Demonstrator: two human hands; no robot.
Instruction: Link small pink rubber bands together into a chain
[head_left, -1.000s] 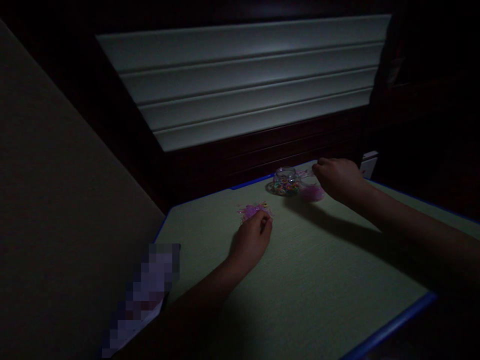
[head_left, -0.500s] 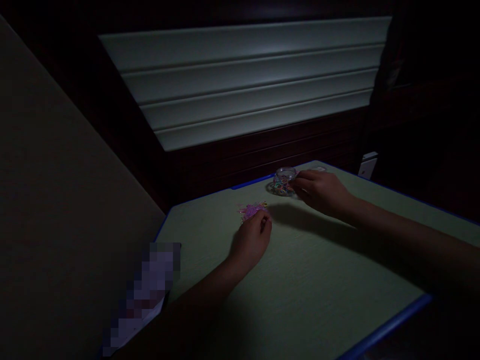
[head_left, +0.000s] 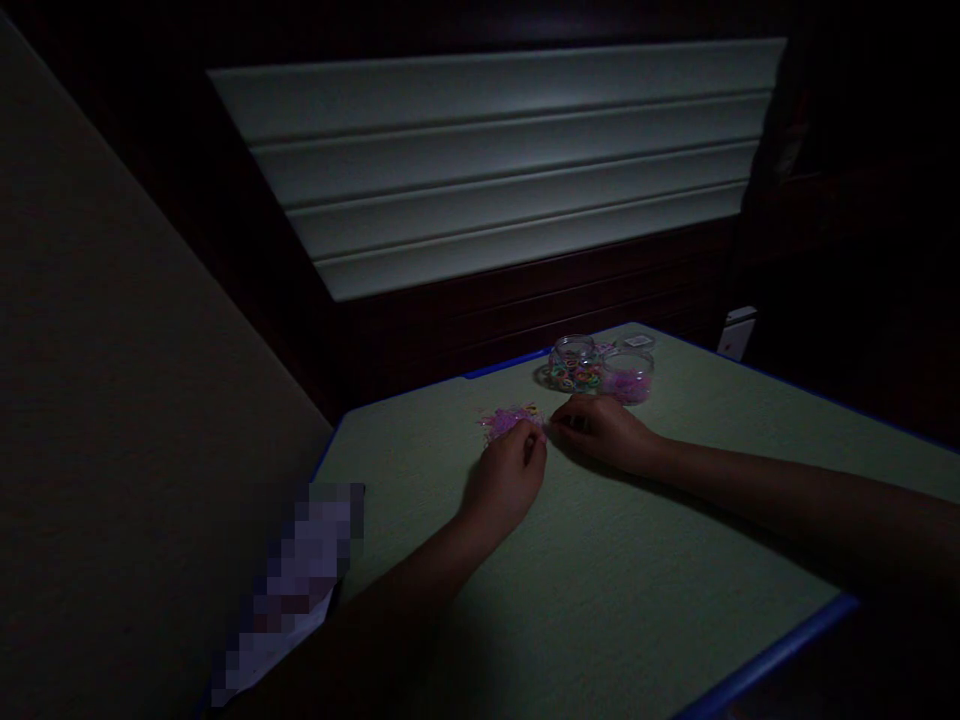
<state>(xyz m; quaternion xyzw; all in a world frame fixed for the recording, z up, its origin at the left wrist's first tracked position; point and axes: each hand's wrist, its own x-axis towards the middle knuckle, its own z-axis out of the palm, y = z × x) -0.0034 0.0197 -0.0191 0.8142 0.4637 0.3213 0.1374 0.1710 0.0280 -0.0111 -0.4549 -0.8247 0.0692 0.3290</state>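
A loose pile of small pink and purple pieces [head_left: 505, 420], with a little yellow among them, lies on the table; they look like tiny elastic bands. At its near edge is my left hand [head_left: 514, 472], thumb and fingers pinched together. My right hand [head_left: 600, 430] rests low over the table just right of the pile, its fingertips also closed. Whatever either pinch holds is too small and dark to make out. Behind my right hand stand two clear jars: one jar [head_left: 574, 366] contains multicoloured small rings, the other jar [head_left: 628, 378] pink pieces.
A clear lid [head_left: 637, 341] lies behind the jars. The pale green table [head_left: 600, 570] has a blue edge. A blurred-out printed item [head_left: 300, 580] is at the left side, by a wall [head_left: 135, 350]. Dark wood with pale slats [head_left: 510, 170] rises behind the table.
My right hand has moved from the multicoloured jar down and left toward the pile, uncovering the jar of pink pieces. My left hand has stayed nearly still.
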